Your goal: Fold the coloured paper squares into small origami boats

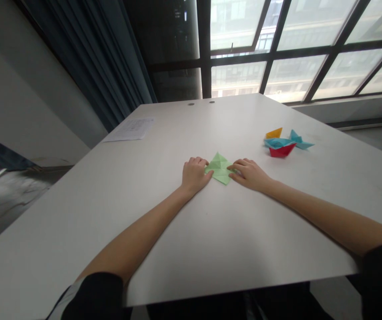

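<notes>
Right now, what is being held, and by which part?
The folded green paper, flat on the white table: left hand on its left edge, right hand on its right.

Office-type meeting room. Big plain white surface (pixel 211 231) with two cable holes (pixel 191 104) at far edge, printed sheet (pixel 131 129) lying on it. Wall of dark-framed grid windows (pixel 237 22) (city building outside), long pale sill (pixel 351 106) under the glass, heavy dark blue curtain (pixel 104 66), bare white wall (pixel 10 89), hard grey floor (pixel 14 195) alongside.
</notes>
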A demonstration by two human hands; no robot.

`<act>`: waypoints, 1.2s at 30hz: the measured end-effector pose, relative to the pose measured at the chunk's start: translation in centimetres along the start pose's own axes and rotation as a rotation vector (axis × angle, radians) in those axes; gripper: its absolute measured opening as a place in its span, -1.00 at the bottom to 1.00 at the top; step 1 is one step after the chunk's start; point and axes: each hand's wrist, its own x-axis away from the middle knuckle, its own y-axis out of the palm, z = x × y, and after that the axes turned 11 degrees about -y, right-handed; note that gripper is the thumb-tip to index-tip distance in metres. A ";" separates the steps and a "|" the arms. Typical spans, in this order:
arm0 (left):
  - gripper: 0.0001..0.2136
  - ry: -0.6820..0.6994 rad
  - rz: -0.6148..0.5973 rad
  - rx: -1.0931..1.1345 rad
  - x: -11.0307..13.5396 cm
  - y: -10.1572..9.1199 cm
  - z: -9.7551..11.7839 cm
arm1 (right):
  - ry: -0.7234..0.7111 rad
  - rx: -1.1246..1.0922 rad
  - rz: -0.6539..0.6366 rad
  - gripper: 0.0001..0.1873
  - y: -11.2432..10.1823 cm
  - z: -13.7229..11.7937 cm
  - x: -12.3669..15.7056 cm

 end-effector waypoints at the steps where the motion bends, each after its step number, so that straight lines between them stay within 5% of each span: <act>1: -0.75 0.009 0.001 0.011 0.0 0.0 0.0 | 0.000 -0.001 -0.001 -0.67 0.0 0.0 0.0; 14: -0.80 0.323 -0.079 0.030 0.3 0.1 0.1 | -0.024 -0.021 0.031 -0.68 0.1 0.1 -0.1; 27: -0.80 0.346 -0.061 0.082 0.4 0.4 -0.1 | -0.352 -0.174 0.016 -0.65 -0.1 0.2 -0.1; 36: -0.73 0.356 -0.092 -0.046 0.4 0.1 0.3 | -0.413 -0.233 -0.005 -0.62 -0.3 0.1 -0.1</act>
